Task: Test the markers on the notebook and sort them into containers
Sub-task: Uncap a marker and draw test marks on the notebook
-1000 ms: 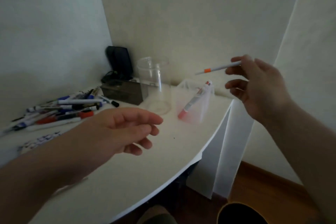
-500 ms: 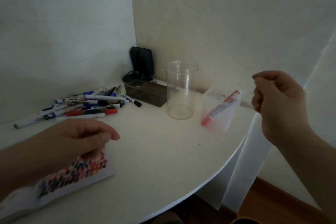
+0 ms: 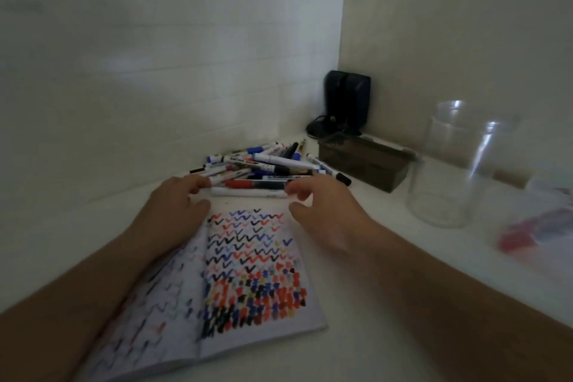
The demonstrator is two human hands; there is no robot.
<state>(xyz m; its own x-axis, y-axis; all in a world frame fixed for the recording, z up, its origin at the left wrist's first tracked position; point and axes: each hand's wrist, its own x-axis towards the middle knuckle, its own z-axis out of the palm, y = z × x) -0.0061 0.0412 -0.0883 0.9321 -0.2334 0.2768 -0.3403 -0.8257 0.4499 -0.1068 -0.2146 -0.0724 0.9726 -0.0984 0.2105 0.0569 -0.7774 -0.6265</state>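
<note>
Fingertips of your left hand [image 3: 173, 205] touch one end of the white marker [image 3: 249, 192] above the notebook [image 3: 248, 257]; your right hand [image 3: 322, 205] touches the other end. Both loosely curled, grip uncertain.

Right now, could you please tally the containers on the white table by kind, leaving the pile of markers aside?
Clear cylindrical plastic jar: 1
Clear plastic cup holding a red marker, blurred at the right edge: 1
Dark brown rectangular box: 1
Total: 3
</note>
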